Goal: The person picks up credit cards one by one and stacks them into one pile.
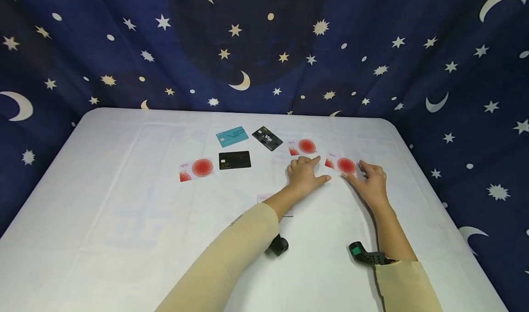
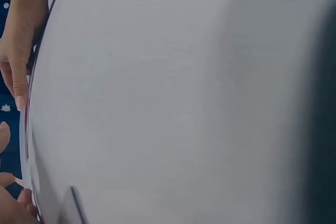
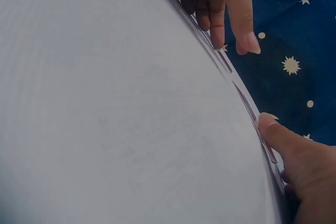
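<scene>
My right hand (image 1: pixel 373 186) is at the rightmost pale card with a red circle (image 1: pixel 346 165), its thumb tip right at the card's lower edge. The index finger stands apart from that thumb, near the card's right end. My left hand (image 1: pixel 303 176) lies low over the table, thumb and index finger spread, just below a matching red-circle card (image 1: pixel 306 146). In the right wrist view the left hand's fingertips (image 3: pixel 217 40) reach the table beside a thin card edge. Under my left forearm a pale pink card (image 1: pixel 264 197) is partly hidden.
Left of the hands lie a teal VIP card (image 1: pixel 232 136), a black patterned VIP card (image 1: pixel 267 138), a plain black VIP card (image 1: pixel 234 160) and a third red-circle card (image 1: pixel 202 168). A white cloth covers the table (image 1: pixel 124 202). Behind it hangs a dark blue star-and-moon curtain (image 1: pixel 264 41).
</scene>
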{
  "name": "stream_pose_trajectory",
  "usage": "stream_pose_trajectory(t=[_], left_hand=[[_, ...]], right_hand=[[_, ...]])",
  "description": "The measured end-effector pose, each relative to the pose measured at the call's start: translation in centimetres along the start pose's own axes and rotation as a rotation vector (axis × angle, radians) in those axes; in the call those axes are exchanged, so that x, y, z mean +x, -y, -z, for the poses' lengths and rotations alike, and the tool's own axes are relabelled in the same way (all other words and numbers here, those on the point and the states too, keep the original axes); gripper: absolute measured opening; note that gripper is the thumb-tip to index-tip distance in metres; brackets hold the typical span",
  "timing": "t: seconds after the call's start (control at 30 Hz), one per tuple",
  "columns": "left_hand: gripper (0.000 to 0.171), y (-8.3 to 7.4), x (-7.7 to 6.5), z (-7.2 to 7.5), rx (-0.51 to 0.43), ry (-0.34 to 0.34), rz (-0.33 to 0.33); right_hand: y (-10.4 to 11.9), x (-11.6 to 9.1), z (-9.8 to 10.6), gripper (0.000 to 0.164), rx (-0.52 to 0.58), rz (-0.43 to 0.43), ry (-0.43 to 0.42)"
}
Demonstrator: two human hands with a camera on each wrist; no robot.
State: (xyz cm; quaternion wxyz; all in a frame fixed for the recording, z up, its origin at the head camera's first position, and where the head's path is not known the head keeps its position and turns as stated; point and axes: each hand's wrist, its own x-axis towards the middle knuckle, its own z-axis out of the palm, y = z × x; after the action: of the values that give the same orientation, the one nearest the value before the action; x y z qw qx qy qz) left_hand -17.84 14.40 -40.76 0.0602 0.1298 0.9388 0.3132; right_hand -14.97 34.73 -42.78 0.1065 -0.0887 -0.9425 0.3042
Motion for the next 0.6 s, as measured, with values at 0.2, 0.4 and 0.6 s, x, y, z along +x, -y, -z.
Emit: stream_pose_trajectory(t=[0.2, 0.4, 0.6], left_hand=[[0.065, -0.7, 1.1, -0.3, 0.169, 0.079, 0.055], [0.064, -0.7, 1.4, -1.4, 0.356, 0.159, 0.025], [0.062, -0.7, 1.4, -1.8, 0.361, 0.128, 0.018]], right_hand=[[-0.3, 0.3, -0.6, 0.064, -0.034, 0.009, 0.012], [-0.3, 0.3, -0.7, 0.061, -0.066, 0.015, 0.011], [-0.3, 0.3, -0.7, 0.057, -0.081, 0.025, -0.021]])
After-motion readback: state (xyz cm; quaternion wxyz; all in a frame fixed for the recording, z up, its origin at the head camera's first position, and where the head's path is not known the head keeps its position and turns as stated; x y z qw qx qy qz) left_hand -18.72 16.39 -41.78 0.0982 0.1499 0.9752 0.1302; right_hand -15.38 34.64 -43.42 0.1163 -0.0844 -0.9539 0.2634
